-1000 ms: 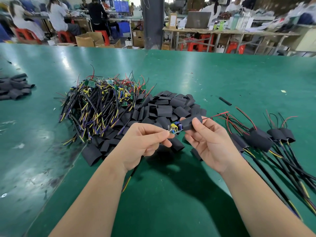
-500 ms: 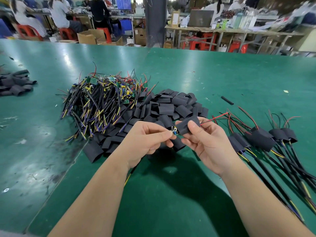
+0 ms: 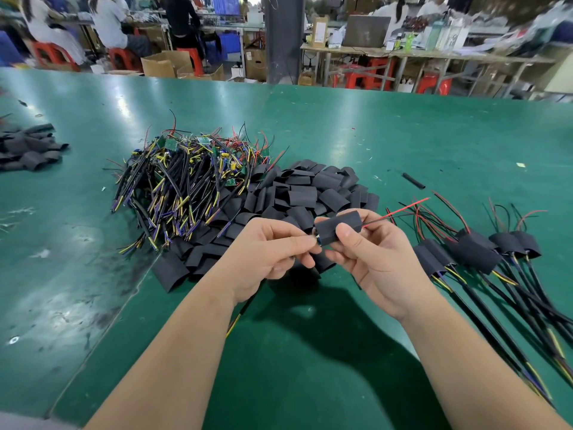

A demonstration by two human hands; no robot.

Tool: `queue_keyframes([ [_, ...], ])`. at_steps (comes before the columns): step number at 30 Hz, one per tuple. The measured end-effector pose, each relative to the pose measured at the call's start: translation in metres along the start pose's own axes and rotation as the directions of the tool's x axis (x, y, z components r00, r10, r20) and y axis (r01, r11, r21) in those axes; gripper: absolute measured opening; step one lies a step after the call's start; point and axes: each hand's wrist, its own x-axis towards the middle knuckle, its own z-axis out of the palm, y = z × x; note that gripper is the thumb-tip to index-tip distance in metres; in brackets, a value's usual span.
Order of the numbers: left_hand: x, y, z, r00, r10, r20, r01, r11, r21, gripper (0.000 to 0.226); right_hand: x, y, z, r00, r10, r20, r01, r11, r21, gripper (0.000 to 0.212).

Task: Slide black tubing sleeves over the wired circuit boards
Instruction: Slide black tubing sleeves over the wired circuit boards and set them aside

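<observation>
My right hand (image 3: 376,259) pinches a black tubing sleeve (image 3: 338,226) between thumb and fingers. The sleeve covers almost all of a wired circuit board; only a bit of blue shows at its left end (image 3: 317,239). Red and black wires (image 3: 400,209) stick out of the sleeve's right end. My left hand (image 3: 266,259) pinches the board's cable end just left of the sleeve, and the black cable (image 3: 245,308) hangs below that hand. A heap of bare wired boards (image 3: 186,181) lies at centre left, with a pile of loose black sleeves (image 3: 297,193) beside it.
Several sleeved boards with long black cables (image 3: 477,252) lie on the green table (image 3: 403,144) at the right. Another small sleeve pile (image 3: 28,150) sits at the far left. A short black tube piece (image 3: 414,181) lies apart. People work at benches beyond the table.
The sleeve has slid left over the board: one second ago the board's yellow and blue parts showed, now they are nearly covered. Both hands have stayed close together.
</observation>
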Motion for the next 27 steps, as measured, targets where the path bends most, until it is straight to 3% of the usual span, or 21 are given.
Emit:
queue_keyframes([
  [5,0.000,-0.003,-0.002,1.000,-0.014,-0.021,0.018,0.983,0.185,0.020,0.001,0.008,0.002,0.998,0.037,-0.059,-0.042,0.995,-0.094,0.026],
  [11,0.003,-0.012,-0.001,0.994,-0.006,-0.108,0.059,0.868,0.492,0.023,-0.001,0.013,0.002,0.995,0.039,-0.087,-0.065,0.948,-0.313,0.017],
  [17,0.005,-0.007,0.003,0.986,-0.036,-0.163,0.076,0.966,0.248,0.041,0.006,-0.017,0.001,0.964,0.000,-0.265,0.013,0.999,0.049,0.035],
  [19,0.006,-0.005,0.002,0.960,0.057,-0.273,0.008,0.973,0.232,0.036,0.007,-0.038,-0.012,0.930,-0.043,-0.366,0.063,0.997,0.043,0.034],
  [20,0.006,-0.005,-0.002,0.921,0.163,-0.354,-0.027,0.933,0.358,0.029,0.006,-0.048,-0.021,0.901,-0.080,-0.426,0.069,0.997,-0.041,0.036],
  [21,0.006,-0.007,-0.009,0.857,0.306,-0.415,-0.021,0.824,0.566,0.023,0.005,-0.056,-0.031,0.864,-0.135,-0.486,0.044,0.980,-0.195,0.039],
  [23,0.005,-0.007,-0.023,0.740,0.524,-0.421,0.114,0.519,0.847,0.014,0.002,-0.067,-0.051,0.792,-0.286,-0.540,-0.118,0.795,-0.595,0.045],
  [24,0.006,-0.005,-0.031,0.715,0.545,-0.438,0.190,0.452,0.872,0.016,0.001,-0.069,-0.060,0.778,-0.336,-0.530,-0.231,0.632,-0.740,0.046],
  [26,0.013,0.000,-0.047,0.691,0.530,-0.493,0.337,0.367,0.867,0.027,-0.002,-0.068,-0.074,0.772,-0.337,-0.540,-0.428,0.354,-0.832,0.050],
  [27,0.018,0.002,-0.054,0.684,0.520,-0.512,0.412,0.304,0.859,0.031,-0.002,-0.065,-0.077,0.765,-0.314,-0.562,-0.489,0.284,-0.825,0.053],
])
